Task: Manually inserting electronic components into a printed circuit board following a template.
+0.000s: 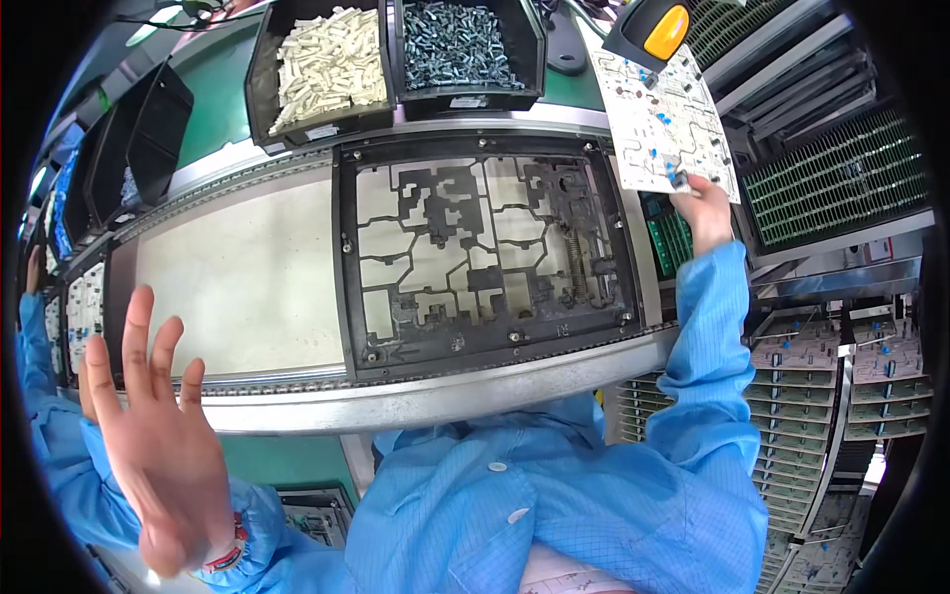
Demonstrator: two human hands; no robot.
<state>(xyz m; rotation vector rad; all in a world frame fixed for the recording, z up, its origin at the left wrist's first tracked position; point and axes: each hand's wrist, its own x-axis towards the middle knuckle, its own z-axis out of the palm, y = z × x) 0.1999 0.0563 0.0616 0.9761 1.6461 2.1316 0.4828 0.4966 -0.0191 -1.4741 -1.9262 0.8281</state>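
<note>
The white circuit board (665,129) sits at the far right corner of the conveyor (297,404), reaching outward past the far edge, and the right hand (707,216) grasps it by its near edge, fingertips close to a small dark block-shaped part. The board is a long pale rectangle, slightly slanted, its face crossed by thin dark lines and dotted with bright blue parts, a few brownish ones and several black pieces strung along its right edge. A black-and-yellow device (658,35) hangs over its far end, covering some of that area. The left hand (163,436) is released and holds nothing; raised with its fingers spread, it shows in front of the conveyor's near left corner. Toward the conveyor's right end, between its near and far edges, lies a black fixture frame (435,354) with irregular cut-outs and a coil spring (576,262) near its right side. Beyond the conveyor's far edge, two black bins stand side by side, one with cream pieces (332,69), the other with dark, shiny pieces (458,48).
</note>
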